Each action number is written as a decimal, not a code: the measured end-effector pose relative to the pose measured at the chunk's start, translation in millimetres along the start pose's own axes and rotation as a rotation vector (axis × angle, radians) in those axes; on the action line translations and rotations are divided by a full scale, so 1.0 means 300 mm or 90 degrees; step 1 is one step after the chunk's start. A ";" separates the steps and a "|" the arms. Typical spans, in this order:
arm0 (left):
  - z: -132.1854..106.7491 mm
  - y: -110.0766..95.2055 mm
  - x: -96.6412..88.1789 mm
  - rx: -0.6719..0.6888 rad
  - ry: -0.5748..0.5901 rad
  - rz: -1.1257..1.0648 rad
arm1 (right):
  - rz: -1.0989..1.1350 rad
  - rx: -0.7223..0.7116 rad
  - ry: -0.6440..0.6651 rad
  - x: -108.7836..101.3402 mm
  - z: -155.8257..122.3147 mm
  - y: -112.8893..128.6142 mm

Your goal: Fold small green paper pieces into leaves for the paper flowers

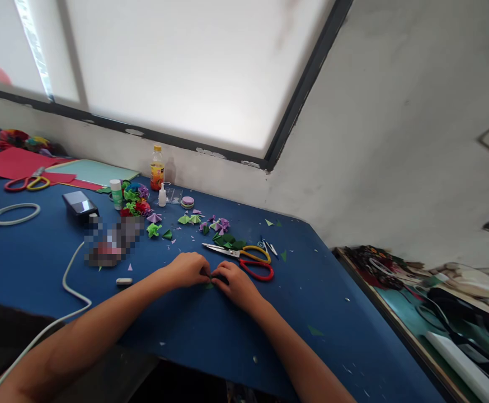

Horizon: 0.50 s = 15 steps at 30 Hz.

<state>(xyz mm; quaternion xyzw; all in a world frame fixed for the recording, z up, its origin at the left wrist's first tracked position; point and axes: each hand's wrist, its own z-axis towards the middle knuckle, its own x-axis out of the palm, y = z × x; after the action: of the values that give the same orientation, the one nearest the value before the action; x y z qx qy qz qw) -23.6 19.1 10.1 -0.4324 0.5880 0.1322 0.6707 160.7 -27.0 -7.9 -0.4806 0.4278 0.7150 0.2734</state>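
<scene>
Fingertips together, my left hand [189,269] and my right hand [235,284] meet low over the blue table. Both are closed on a small piece of dark green paper [209,286], mostly hidden by the fingers. Just beyond them lie scissors [239,254] with one yellow and one red handle, blades pointing left. Folded dark green paper pieces [229,241] sit behind the scissors. Light green and purple folded paper flowers [189,219] are spread farther back, with a light green one [154,230] to the left.
On the blue table [211,336] stand a glue stick [116,194], a drink bottle [157,169] and a small white squeeze bottle [162,195]. A black device [80,206], a white cable [69,288], a ring [15,214] and red paper [13,163] are at left. Cluttered shelf [399,313] at right.
</scene>
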 end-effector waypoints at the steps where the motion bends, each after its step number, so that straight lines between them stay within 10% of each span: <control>1: -0.001 0.000 -0.001 -0.002 0.003 -0.007 | 0.003 -0.001 0.007 -0.003 0.001 0.000; 15: 0.008 0.007 0.010 -0.003 0.009 -0.043 | 0.030 0.016 -0.002 0.004 -0.001 0.009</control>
<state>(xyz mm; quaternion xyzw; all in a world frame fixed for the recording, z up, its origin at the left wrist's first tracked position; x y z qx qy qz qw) -22.6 21.1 6.3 -0.4547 0.5773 0.1081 0.6696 158.3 -28.7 -8.0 -0.4660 0.4473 0.7166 0.2631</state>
